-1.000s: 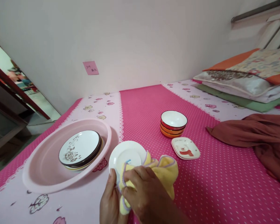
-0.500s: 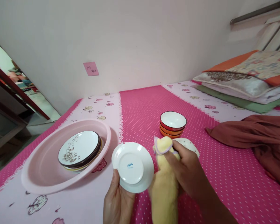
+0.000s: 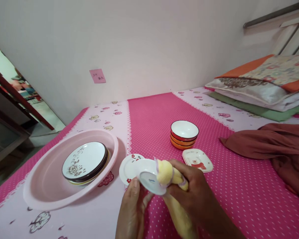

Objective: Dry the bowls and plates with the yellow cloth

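My left hand (image 3: 132, 205) grips a small white plate (image 3: 151, 181) by its near left edge, its underside with a blue mark facing me. A yellow cloth (image 3: 165, 172) with a purple edge is bunched in my right hand (image 3: 191, 186) and pressed against the plate's right side; its tail hangs below. Behind the held plate, another white plate (image 3: 127, 169) with red flowers lies on the bedspread. To the right of my hands sits a squarish white dish (image 3: 198, 159) with a red picture. Just beyond it is a stack of red and orange bowls (image 3: 184, 134).
A pink basin (image 3: 47, 196) on the left holds a stack of plates (image 3: 86, 159), the top one flower-patterned. Brown-red fabric (image 3: 271, 142) lies at right, below a pile of pillows (image 3: 259, 86). Behind the pink dotted bedspread (image 3: 151, 113) rises a white wall (image 3: 149, 46).
The held plate has tilted and shifted right, and the cloth now touches it. The flowered plate on the bedspread has come into view behind it, and more of the squarish dish shows.
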The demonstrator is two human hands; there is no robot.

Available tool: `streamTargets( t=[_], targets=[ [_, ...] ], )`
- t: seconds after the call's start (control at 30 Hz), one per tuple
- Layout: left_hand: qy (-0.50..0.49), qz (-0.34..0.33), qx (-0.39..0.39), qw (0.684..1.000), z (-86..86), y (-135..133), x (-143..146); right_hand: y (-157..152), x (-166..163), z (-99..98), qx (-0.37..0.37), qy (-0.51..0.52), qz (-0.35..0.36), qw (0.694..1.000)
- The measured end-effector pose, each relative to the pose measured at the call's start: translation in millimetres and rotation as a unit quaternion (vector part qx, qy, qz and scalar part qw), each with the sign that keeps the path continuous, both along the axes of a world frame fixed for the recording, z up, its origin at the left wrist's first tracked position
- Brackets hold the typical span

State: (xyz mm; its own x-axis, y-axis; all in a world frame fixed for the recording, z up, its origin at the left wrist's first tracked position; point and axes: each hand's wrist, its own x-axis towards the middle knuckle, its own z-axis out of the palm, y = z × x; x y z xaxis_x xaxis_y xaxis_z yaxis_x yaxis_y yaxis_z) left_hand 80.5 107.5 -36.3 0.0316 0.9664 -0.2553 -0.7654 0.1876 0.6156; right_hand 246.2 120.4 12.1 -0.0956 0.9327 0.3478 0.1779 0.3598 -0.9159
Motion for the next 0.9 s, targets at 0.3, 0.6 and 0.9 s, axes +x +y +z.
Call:
streamTargets(
  t=[0.3, 0.6, 0.9],
  targets=[
    [-0.154, -0.097, 0.072, 0.981, 2.9, -2, -25, -11, -31, -13.2, 0.262, -0.294, 0.101, 0.914],
    [-0.248, -0.146, 0.195, 0.937, -22.0, 3, -25, 4, 22, 7.0, -0.075, 0.023, -0.174, 0.982],
    [-0.205, -0.079, 0.159, 0.963, -21.9, 1, 4, 2, -11, -16.7, -0.024, 0.014, -0.014, 1.000]
  ],
)
